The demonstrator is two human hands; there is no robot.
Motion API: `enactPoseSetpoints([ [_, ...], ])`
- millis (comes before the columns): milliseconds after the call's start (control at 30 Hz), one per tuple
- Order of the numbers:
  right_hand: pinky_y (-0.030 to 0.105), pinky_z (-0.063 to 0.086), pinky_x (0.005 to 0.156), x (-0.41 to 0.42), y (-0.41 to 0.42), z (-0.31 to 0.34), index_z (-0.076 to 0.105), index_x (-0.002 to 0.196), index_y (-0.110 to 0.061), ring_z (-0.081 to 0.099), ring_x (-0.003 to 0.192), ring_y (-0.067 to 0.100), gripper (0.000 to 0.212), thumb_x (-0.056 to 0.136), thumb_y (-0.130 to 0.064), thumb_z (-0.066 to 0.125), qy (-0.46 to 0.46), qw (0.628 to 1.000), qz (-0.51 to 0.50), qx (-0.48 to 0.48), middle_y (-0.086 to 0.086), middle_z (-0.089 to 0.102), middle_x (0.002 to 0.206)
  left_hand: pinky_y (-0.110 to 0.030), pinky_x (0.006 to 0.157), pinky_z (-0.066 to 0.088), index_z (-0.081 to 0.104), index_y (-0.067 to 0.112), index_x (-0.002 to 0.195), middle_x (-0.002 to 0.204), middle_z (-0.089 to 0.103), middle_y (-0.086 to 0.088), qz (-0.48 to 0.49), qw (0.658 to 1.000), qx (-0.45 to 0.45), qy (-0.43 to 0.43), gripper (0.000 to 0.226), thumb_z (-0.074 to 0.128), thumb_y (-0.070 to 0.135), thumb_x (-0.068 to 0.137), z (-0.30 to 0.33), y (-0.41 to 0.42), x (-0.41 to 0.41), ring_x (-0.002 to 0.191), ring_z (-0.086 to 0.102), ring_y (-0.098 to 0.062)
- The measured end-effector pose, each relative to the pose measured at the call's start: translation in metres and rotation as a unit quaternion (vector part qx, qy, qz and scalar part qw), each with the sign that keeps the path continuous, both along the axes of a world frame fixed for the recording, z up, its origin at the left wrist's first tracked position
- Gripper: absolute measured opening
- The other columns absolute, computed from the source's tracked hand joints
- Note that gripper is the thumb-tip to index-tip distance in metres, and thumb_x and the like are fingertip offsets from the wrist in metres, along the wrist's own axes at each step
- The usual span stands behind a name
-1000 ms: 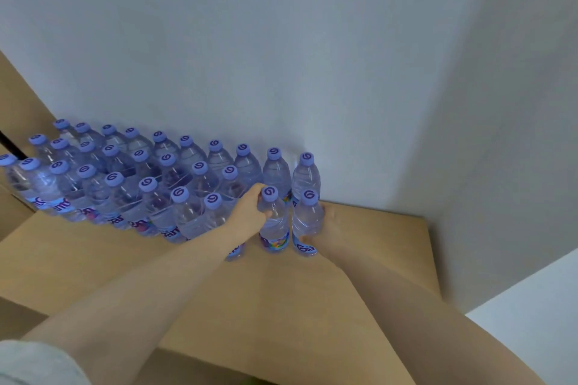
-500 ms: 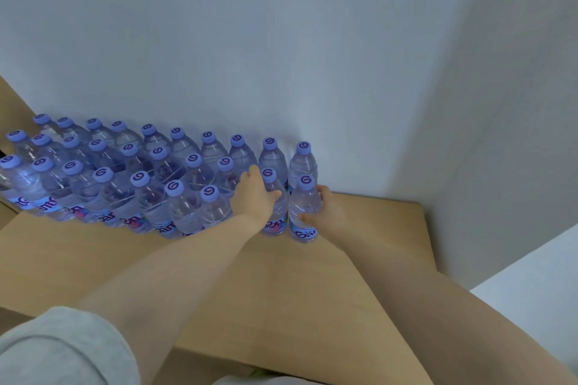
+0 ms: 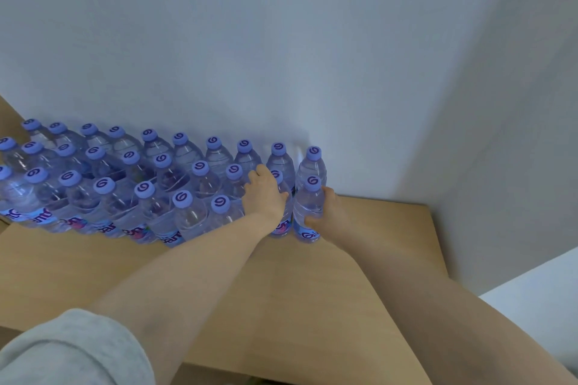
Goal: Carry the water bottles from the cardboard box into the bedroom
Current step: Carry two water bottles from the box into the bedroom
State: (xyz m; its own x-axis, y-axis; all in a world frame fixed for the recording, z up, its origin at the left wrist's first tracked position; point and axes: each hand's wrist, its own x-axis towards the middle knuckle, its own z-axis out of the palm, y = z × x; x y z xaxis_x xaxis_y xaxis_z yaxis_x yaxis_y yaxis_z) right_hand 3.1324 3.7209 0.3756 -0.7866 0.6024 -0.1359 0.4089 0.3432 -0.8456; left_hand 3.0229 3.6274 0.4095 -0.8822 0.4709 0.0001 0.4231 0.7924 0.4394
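Note:
Several clear water bottles with purple caps (image 3: 144, 187) stand in three rows on a wooden surface (image 3: 281, 284) against the white wall. My left hand (image 3: 266, 194) grips a bottle (image 3: 283, 225) near the right end of the front row, covering most of it. My right hand (image 3: 325, 209) grips the rightmost front bottle (image 3: 308, 209), thumb low on its body. Both bottles stand upright on the wood, touching each other. The cardboard box is not in view.
The white wall (image 3: 281, 56) rises right behind the bottle rows and meets a side wall (image 3: 516, 134) at the right. Bare wood lies to the right of the bottles and toward me. A pale floor patch (image 3: 544, 306) shows at lower right.
Both hands have pushed the two bottles a little farther back toward the rows. The view has shifted slightly; the bottles stay on the wood and the grips are unchanged.

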Motion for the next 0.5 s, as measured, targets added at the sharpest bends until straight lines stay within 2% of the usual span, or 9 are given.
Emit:
enactPoseSetpoints([
  [200, 0.03, 0.045, 0.081, -0.001, -0.006, -0.006, 0.041, 0.133, -0.002, 0.054, 0.108, 0.027, 0.055, 0.084, -0.006, 0.065, -0.001, 1.0, -0.028, -0.011, 0.014, 0.049, 0.127, -0.037, 0.082, 0.045, 0.036, 0.002, 0.121, 0.126, 0.045, -0.015, 0.021, 1.0, 0.02, -0.004, 0.05, 0.065, 0.028, 0.089, 0.001, -0.004, 0.001, 0.117, 0.048, -0.033],
  [367, 0.031, 0.045, 0.077, -0.008, -0.009, -0.008, 0.045, 0.13, -0.001, 0.056, 0.098, 0.026, 0.053, 0.082, -0.01, 0.067, 0.004, 0.998, -0.059, -0.032, 0.013, 0.053, 0.117, -0.037, 0.084, 0.045, 0.037, 0.002, 0.12, 0.123, 0.046, -0.015, 0.004, 0.999, 0.046, -0.023, 0.05, 0.067, 0.026, 0.088, -0.002, -0.009, -0.003, 0.115, 0.049, -0.032],
  [500, 0.029, 0.043, 0.079, -0.014, -0.012, -0.008, 0.042, 0.13, -0.004, 0.055, 0.104, 0.023, 0.056, 0.083, -0.015, 0.07, 0.01, 0.996, -0.074, -0.047, 0.012, 0.051, 0.124, -0.036, 0.084, 0.045, 0.038, 0.004, 0.118, 0.122, 0.046, -0.015, -0.002, 0.997, 0.07, -0.038, 0.049, 0.069, 0.025, 0.087, -0.003, -0.01, -0.007, 0.114, 0.049, -0.032],
])
